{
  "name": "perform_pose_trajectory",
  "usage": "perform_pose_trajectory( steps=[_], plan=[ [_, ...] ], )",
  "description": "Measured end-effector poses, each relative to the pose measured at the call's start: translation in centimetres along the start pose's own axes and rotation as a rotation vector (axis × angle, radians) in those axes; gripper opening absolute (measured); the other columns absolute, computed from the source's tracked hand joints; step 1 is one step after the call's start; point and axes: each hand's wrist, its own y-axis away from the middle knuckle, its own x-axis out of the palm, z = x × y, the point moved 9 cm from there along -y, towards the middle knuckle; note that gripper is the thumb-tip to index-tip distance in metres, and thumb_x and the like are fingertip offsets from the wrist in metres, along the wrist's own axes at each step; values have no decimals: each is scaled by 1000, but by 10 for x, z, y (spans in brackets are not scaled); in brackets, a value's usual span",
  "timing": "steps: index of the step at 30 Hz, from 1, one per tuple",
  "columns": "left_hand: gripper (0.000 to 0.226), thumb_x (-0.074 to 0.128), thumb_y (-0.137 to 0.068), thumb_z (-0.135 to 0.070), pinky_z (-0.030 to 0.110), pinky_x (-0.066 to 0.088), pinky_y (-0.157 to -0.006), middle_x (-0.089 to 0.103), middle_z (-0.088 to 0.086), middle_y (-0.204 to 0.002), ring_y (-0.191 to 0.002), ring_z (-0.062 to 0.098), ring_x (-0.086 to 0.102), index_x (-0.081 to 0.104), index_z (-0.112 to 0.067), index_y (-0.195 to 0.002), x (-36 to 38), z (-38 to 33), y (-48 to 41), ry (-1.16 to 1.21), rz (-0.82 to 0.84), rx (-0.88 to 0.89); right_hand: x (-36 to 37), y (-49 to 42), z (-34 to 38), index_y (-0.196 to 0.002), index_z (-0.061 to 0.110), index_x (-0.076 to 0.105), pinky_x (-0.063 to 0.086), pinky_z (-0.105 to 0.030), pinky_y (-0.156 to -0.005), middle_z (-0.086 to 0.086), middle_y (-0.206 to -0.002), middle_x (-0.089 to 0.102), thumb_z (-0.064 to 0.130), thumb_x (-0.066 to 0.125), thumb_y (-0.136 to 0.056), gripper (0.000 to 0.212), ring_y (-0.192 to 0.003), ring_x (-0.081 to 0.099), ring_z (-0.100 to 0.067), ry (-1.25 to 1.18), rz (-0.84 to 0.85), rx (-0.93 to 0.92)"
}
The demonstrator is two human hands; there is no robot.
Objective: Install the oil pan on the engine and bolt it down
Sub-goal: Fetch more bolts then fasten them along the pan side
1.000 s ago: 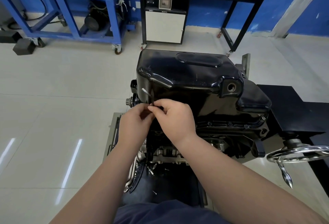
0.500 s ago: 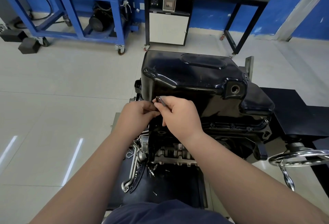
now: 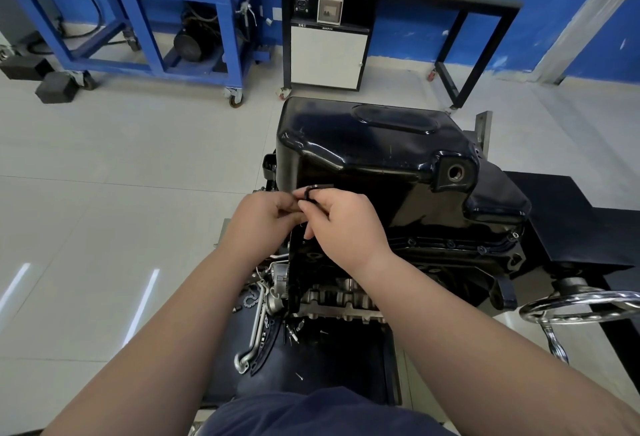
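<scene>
At the black oil pan's (image 3: 381, 158) eight-o'clock corner, the right hand (image 3: 343, 224) pinches a small L-shaped hex key (image 3: 313, 189); the left hand's (image 3: 263, 224) curled fingertips grip it too.

glossy black painted metal oil pan (image 3: 374, 158); matt cast-metal engine (image 3: 339, 300); shiny chromed handwheel (image 3: 585, 307).
</scene>
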Motion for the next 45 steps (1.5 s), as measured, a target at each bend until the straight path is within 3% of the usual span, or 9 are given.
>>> perform_pose_trajectory(
  steps=[4,8,13,17,21,27,34,40,45],
  plan=[
    [28,70,-76,-18,14,46,-60,66,-15,-66,-64,-1,62,59,-38,-62,2,-1,0,36,11,-30,-6,2,-8,-101,23,73,53,-35,-75,17,-57,56,29,57,-91,20,-72,65,-13,-1,-105,25],
    [23,70,-73,-18,5,43,-56,63,-19,-64,-62,-10,59,57,-36,-66,0,0,5,103,-75,-55,-3,6,-17,-104,20,73,52,-25,-84,9,-91,73,29,62,-88,22,-91,65,-6,-130,-188,88],
    [26,64,-79,-16,11,36,-49,57,-13,-54,-53,-3,53,56,-29,-60,0,0,7,30,-101,-43,3,8,-19,-98,25,72,50,-25,-60,11,-50,57,27,63,-88,14,-50,55,-2,-246,-156,95],
    [34,61,-83,-13,7,36,-52,59,-27,-53,-57,-9,54,56,-39,-62,1,-4,6,36,-27,9,5,6,-10,-107,26,69,53,-27,-70,7,-53,60,23,56,-92,20,-60,61,-5,-181,-104,26],
    [33,63,-83,-18,8,36,-51,56,-18,-54,-58,-3,53,55,-42,-62,1,-4,8,23,-51,-10,-1,6,-14,-94,24,73,53,-29,-65,19,-47,52,28,61,-88,13,-54,55,-2,-135,-186,37],
    [5,62,-76,-13,23,41,-54,58,-7,-61,-62,13,55,62,-17,-75,3,6,11,-2,-147,-110,0,4,-15,-77,11,71,52,-34,-78,22,-51,37,35,68,-82,25,-73,61,-8,-89,-252,62],
    [34,56,-79,-9,19,33,-49,57,-8,-54,-53,4,50,53,-34,-55,2,-1,10,34,-82,-36,13,6,-14,-109,29,67,53,-28,-73,9,-54,60,25,56,-91,21,-61,60,-2,-179,-72,13],
    [15,61,-79,-18,7,38,-52,58,-16,-59,-60,-7,55,63,-32,-74,5,-1,14,81,-107,-68,1,7,-22,-90,24,74,50,-21,-62,26,-49,52,30,64,-86,12,-55,53,4,-136,-215,25],
    [10,60,-75,-8,21,38,-51,57,-7,-59,-59,12,53,59,-16,-69,5,6,15,28,-169,-125,5,6,-28,-57,32,56,43,-11,-72,32,-45,46,38,69,-80,27,-68,59,0,-98,-250,86]
  ],
)
